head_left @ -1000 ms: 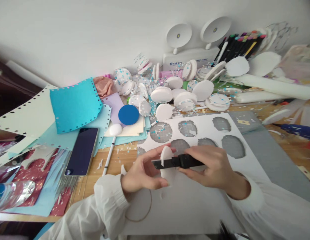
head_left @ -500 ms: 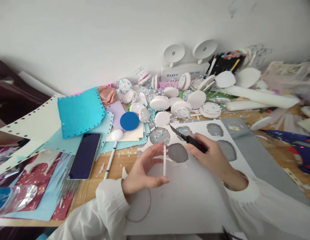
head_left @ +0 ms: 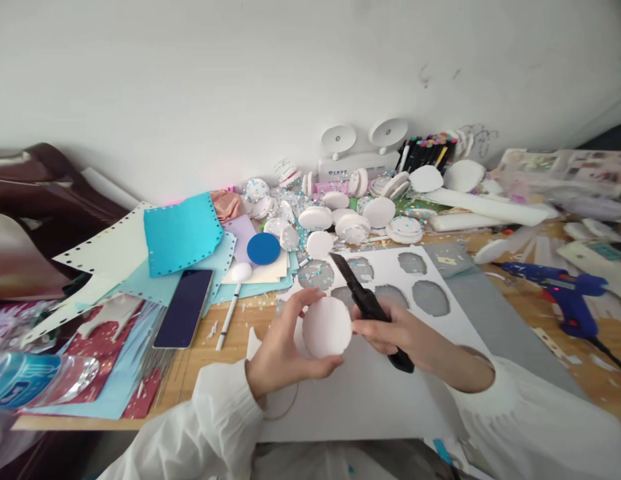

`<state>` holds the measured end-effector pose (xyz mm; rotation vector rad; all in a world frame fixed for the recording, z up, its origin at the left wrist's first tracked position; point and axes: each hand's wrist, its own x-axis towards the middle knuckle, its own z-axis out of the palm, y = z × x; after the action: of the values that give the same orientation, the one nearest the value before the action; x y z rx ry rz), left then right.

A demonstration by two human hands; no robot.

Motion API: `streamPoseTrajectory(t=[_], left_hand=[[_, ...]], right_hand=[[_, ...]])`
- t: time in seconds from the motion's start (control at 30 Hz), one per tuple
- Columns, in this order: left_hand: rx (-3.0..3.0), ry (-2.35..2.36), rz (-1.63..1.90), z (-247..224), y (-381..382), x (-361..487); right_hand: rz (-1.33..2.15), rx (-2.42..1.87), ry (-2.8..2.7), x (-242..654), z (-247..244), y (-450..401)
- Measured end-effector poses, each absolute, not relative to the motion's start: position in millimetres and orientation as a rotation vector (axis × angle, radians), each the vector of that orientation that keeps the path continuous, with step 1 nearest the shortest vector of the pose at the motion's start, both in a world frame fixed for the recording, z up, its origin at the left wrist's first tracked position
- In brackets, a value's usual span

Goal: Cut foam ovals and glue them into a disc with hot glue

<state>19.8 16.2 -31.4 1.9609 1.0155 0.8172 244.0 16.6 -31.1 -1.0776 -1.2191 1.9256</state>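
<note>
we gripped the white disc (head_left: 329,327) between the thumb and fingers of our left hand (head_left: 283,350), its flat side turned toward us. our right hand (head_left: 403,330) was wrapped around the black cutter (head_left: 366,297), blade pointing away, fingertips at the disc's right edge. we judged the step to be trimming or checking that edge; a further cut called for a steady disc and a left thumb clear of the blade. below both hands lay the white sheet (head_left: 455,327) with cut openings; beyond them, piled discs (head_left: 379,212).
</note>
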Motion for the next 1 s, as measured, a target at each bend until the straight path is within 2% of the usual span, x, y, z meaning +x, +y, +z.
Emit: streamPoseTrajectory(t=[0.2, 0.4, 0.63, 0.87, 1.0], left_hand=[[2.135, 0.977, 0.774, -12, 8, 21], [2.367, 1.042, 0.747, -13, 0, 7], [2.521, 0.966, 0.721, -36, 11, 6], [2.526, 1.252, 0.951, -22, 11, -36], [2.528, 1.236, 0.898, -31, -1, -44]], right_hand=[[1.905, -1.037, -1.061, 265, -35, 7], [1.519, -1.185, -0.941, 302, -41, 6], [1.195, -1.324, -1.182, 298, -52, -9], [1.170, -1.367, -1.123, 317, -55, -22], [1.123, -1.274, -1.241, 326, -52, -29]])
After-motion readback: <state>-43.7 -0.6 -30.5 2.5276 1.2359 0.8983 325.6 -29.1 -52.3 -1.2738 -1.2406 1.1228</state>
